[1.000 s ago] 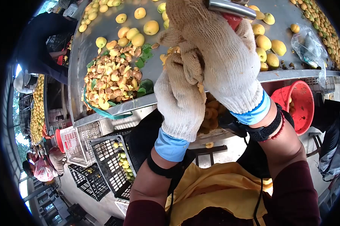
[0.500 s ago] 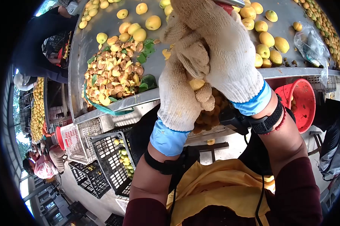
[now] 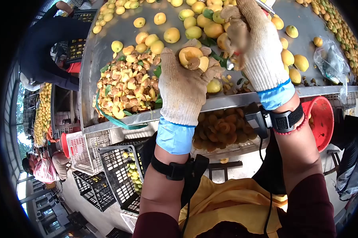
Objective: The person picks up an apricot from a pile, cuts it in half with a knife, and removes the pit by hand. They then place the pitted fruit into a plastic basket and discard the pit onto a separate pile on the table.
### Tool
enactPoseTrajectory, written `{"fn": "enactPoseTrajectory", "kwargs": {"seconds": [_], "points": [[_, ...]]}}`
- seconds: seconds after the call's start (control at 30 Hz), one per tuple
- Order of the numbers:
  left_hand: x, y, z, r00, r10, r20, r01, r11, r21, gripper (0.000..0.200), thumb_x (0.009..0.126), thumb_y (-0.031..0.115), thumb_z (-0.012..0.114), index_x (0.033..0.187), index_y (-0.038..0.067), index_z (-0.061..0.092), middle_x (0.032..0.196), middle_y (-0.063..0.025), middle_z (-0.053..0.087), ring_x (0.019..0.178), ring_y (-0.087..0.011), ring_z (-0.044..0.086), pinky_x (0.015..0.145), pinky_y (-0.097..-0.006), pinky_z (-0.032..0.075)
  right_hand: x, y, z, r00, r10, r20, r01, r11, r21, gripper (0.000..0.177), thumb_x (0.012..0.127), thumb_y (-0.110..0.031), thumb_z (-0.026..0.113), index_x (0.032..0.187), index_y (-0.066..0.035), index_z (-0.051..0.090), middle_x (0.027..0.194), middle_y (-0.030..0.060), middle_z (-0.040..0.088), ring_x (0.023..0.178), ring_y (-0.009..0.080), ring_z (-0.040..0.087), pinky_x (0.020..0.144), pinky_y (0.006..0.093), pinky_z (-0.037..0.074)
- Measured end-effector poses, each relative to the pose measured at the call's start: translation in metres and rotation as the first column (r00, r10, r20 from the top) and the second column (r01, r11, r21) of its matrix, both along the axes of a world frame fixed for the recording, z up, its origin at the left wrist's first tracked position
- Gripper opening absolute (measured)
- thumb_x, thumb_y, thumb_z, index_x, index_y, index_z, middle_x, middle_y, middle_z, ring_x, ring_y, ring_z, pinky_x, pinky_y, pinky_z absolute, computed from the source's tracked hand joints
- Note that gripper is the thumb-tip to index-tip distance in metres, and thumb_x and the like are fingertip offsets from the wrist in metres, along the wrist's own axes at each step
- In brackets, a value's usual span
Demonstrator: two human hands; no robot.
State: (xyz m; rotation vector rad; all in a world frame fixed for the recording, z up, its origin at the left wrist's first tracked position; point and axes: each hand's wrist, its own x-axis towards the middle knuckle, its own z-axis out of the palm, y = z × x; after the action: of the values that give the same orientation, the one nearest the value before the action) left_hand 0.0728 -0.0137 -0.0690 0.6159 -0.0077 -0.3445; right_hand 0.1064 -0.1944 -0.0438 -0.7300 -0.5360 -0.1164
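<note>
My left hand (image 3: pixel 183 85), in a cream knit glove with a blue cuff, holds a cut-open apricot (image 3: pixel 191 56) with its brown pit showing. My right hand (image 3: pixel 252 43), gloved alike, is closed round a tool with a metal end (image 3: pixel 265 6) sticking out above the fist and another metal part below it. Left of my left hand lies a heap of apricot scraps and pits (image 3: pixel 127 85) on the metal table (image 3: pixel 147 116). Whole yellow apricots (image 3: pixel 213 29) lie beyond my hands.
Below the table edge sits a crate of apricot halves (image 3: pixel 222 129). A red bucket (image 3: pixel 321 123) stands at right, under a clear plastic bag (image 3: pixel 330 59). Black crates (image 3: pixel 119 174) are at lower left. One person (image 3: pixel 48 43) stands at upper left; another (image 3: pixel 46 170) sits farther off.
My hands have moved apart, the right one up and to the right. The opened apricot now shows in my left palm, and the crate of halves is more visible.
</note>
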Motion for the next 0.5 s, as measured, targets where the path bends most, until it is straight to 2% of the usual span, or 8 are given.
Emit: {"fn": "enactPoseTrajectory", "kwargs": {"seconds": [0.03,0.07,0.1,0.13,0.23,0.37,0.43,0.5], "points": [[-0.001,-0.001,0.007,1.000,0.001,0.010,-0.001,1.000,0.000,0.051,0.111,0.048,0.041,0.129,0.003,0.056,0.114,-0.0192,0.064,0.098,-0.0331,0.067,0.087,-0.0485,0.061,-0.009,-0.012,0.001,0.974,-0.064,-0.219,0.029,0.987,-0.160,0.023,0.104,-0.023,0.064,0.119,-0.006,0.067,0.077,0.0008,0.064,0.060,0.0048,0.054,0.056,0.0220,0.046],[-0.003,-0.003,0.012,0.998,0.052,0.029,-0.055,0.993,0.108,0.047,0.111,0.044,0.042,0.129,0.003,0.057,0.114,-0.0189,0.064,0.100,-0.0320,0.066,0.088,-0.0488,0.060,-0.017,-0.006,0.014,0.975,-0.065,-0.212,0.031,0.986,-0.161,0.023,0.104,-0.023,0.064,0.119,-0.006,0.067,0.077,0.0008,0.064,0.060,0.0048,0.054,0.056,0.0220,0.046],[-0.006,-0.004,0.015,0.994,0.099,0.052,-0.108,0.972,0.211,0.042,0.112,0.040,0.043,0.129,0.004,0.057,0.113,-0.0186,0.064,0.102,-0.0308,0.065,0.089,-0.0491,0.059,-0.029,0.005,0.034,0.913,-0.264,-0.313,0.093,0.878,-0.469,0.026,0.098,-0.027,0.069,0.113,-0.005,0.070,0.077,0.0016,0.067,0.063,0.0099,0.060,0.061,0.0259,0.051],[-0.008,-0.001,0.016,0.992,0.110,-0.056,-0.108,0.993,0.044,0.034,0.111,0.029,0.047,0.131,0.003,0.056,0.117,-0.0168,0.063,0.106,-0.0285,0.064,0.093,-0.0460,0.058,-0.038,0.015,0.047,0.814,-0.473,-0.337,0.090,0.676,-0.731,0.030,0.092,-0.031,0.075,0.107,-0.005,0.073,0.077,0.0023,0.070,0.066,0.0149,0.066,0.067,0.0298,0.055],[-0.002,0.018,-0.002,0.990,0.010,0.140,-0.025,0.994,0.106,0.033,0.110,0.023,0.047,0.133,0.000,0.055,0.121,-0.0146,0.062,0.109,-0.0264,0.063,0.101,-0.0435,0.055,-0.050,0.033,0.030,0.880,-0.447,0.164,0.271,0.187,-0.944,0.032,0.090,-0.038,0.075,0.102,-0.009,0.072,0.081,0.0175,0.071,0.073,0.0362,0.071,0.066,0.0400,0.055],[-0.007,0.013,0.007,0.958,0.235,0.167,-0.257,0.958,0.125,0.044,0.109,0.023,0.047,0.141,-0.007,0.049,0.134,-0.0210,0.059,0.125,-0.0329,0.059,0.114,-0.0485,0.045,-0.049,0.024,0.011,0.840,-0.446,0.308,0.308,-0.075,-0.948,0.030,0.092,-0.037,0.073,0.100,-0.008,0.071,0.084,0.0213,0.069,0.078,0.0425,0.069,0.067,0.0468,0.054],[-0.012,0.016,0.016,0.960,0.236,0.151,-0.255,0.960,0.119,0.046,0.110,0.025,0.048,0.142,-0.008,0.048,0.134,-0.0238,0.059,0.127,-0.0352,0.059,0.115,-0.0505,0.044,-0.047,0.018,0.013,0.843,-0.463,0.275,0.329,0.039,-0.944,0.026,0.093,-0.032,0.073,0.097,-0.006,0.070,0.076,0.0163,0.069,0.069,0.0339,0.071,0.058,0.0414,0.053],[-0.021,0.016,0.024,0.976,0.155,0.154,-0.176,0.976,0.131,0.049,0.110,0.028,0.048,0.144,-0.008,0.047,0.138,-0.0251,0.058,0.128,-0.0369,0.059,0.114,-0.0514,0.045,-0.049,0.009,0.028,0.812,-0.348,-0.469,-0.046,0.762,-0.646,0.024,0.094,-0.028,0.072,0.095,-0.004,0.068,0.071,0.0075,0.065,0.059,0.0191,0.067,0.050,0.0307,0.048]]}}
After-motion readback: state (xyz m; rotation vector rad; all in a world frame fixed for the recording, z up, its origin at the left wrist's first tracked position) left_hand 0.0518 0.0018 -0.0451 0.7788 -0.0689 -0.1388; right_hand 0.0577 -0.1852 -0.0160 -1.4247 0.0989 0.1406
